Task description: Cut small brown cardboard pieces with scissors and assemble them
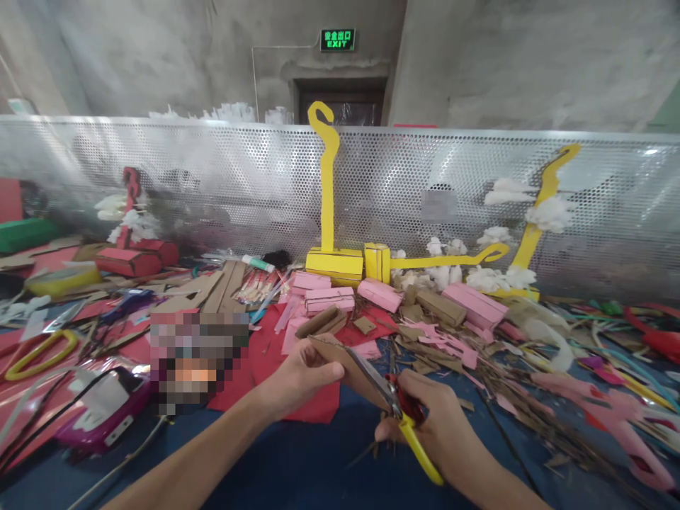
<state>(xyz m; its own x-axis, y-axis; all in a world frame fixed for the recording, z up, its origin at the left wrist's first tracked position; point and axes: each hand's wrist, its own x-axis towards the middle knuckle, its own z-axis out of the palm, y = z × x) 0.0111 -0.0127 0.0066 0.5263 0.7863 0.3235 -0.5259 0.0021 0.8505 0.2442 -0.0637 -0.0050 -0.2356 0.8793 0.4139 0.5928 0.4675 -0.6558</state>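
Observation:
My left hand [302, 375] is closed on a brown cardboard piece [340, 358], held above the blue tabletop [297, 460]. My right hand [433, 418] grips a pair of scissors with red and yellow handles [404, 418]. The scissors' metal blades [369, 375] lie against the cardboard piece, pointing up and to the left. Both forearms reach in from the bottom edge. A red sheet [265, 361] lies under and behind my left hand.
Cardboard and pink paper scraps [440, 347] litter the table to the right. Pink boxes [329, 292] and yellow cardboard shapes [334, 262] stand before a perforated metal screen [212, 184]. A purple device [103, 414], yellow-handled scissors [40, 354] and a red model [132, 255] sit left.

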